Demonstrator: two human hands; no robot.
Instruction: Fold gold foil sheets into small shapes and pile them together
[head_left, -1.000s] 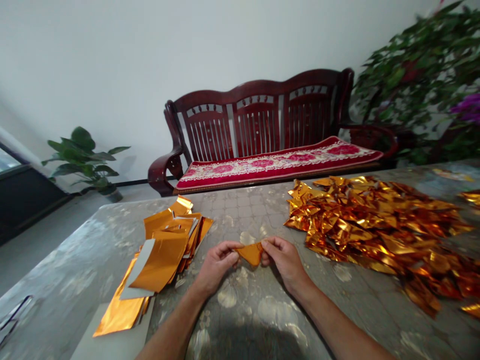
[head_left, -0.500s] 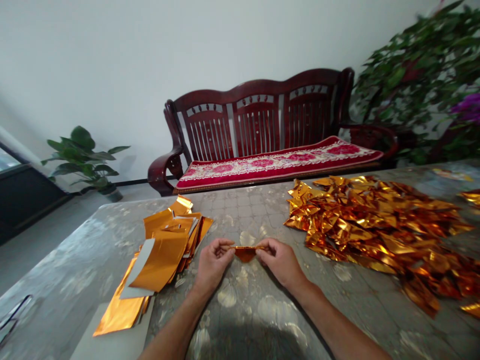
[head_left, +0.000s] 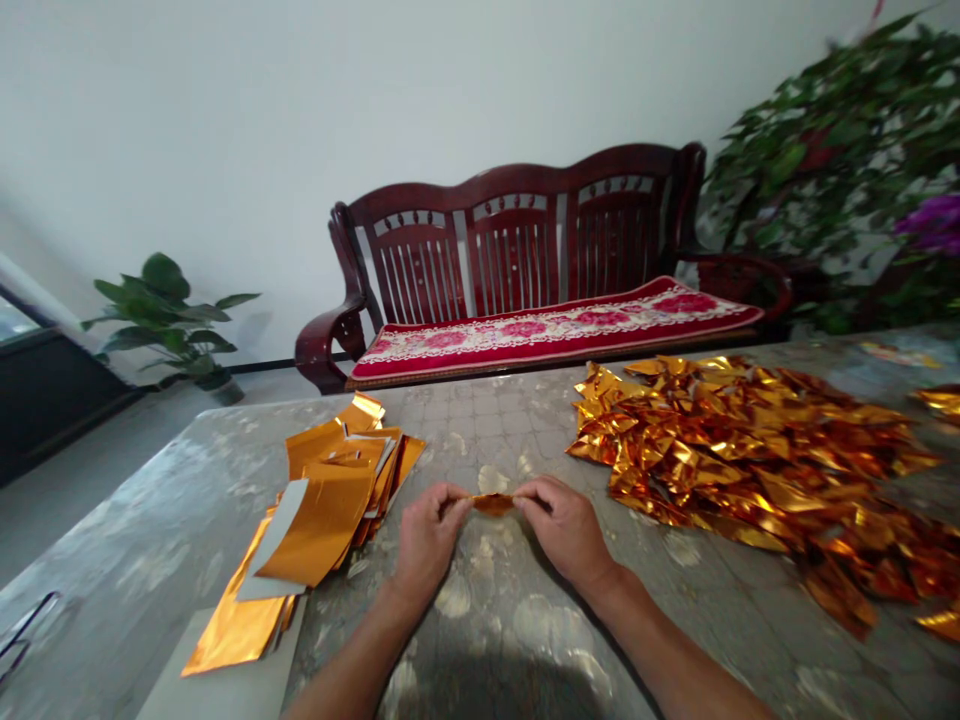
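Left to right on the mottled grey desk (head_left: 465,420): stacked orange-gold foil sheets (head_left: 322,520); left hand (head_left: 427,540) and right hand (head_left: 562,530), each pinching one end of a small folded foil strip (head_left: 493,504) between them; a heap of crumpled gold foil pieces (head_left: 750,450). Compared with the earlier frame, the strip is narrower, its drooping point gone, and the hands are closer.

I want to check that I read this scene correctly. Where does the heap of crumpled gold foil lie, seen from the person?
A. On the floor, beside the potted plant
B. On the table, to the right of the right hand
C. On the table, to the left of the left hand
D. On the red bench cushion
B. The crumpled gold foil heap lies on the mottled table, to the right of the right hand.
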